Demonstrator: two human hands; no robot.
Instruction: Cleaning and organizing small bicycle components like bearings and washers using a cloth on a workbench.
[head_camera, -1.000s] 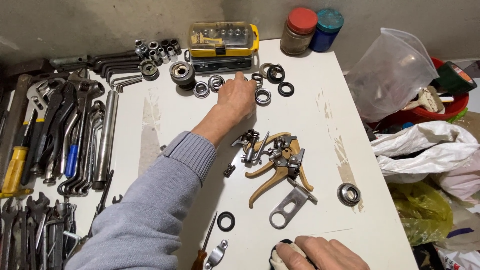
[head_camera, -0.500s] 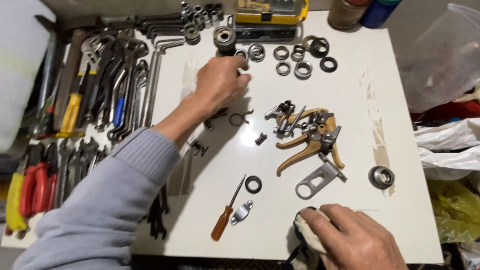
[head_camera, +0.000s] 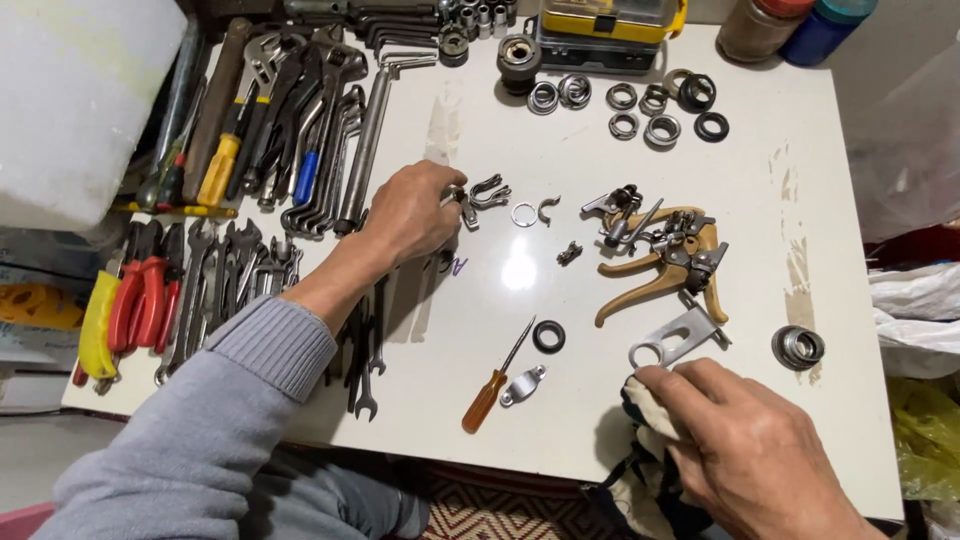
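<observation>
My left hand (head_camera: 410, 212) rests on the white table (head_camera: 800, 220), fingers curled around a small metal clip part (head_camera: 484, 192) just left of centre. A thin ring (head_camera: 524, 214) and a small curved clip (head_camera: 546, 208) lie beside it. My right hand (head_camera: 735, 450) is at the near edge, closed on a dirty cloth (head_camera: 645, 425). Just above it lies a flat grey metal bracket (head_camera: 678, 340). A tan-handled plier tool (head_camera: 665, 262) with loose metal parts sits right of centre.
Wrenches, hex keys and pliers (head_camera: 250, 160) line the left side. Bearings and rings (head_camera: 640, 105) lie at the back by a yellow case (head_camera: 610, 25). An orange-handled screwdriver (head_camera: 490, 385), a black ring (head_camera: 548, 336) and a round bearing (head_camera: 797, 346) lie near the front. Two jars (head_camera: 790, 25) stand at the back right.
My left hand has drawn back from the bearings at the far side to the small clip parts near the middle. My right hand stays on the cloth at the near edge.
</observation>
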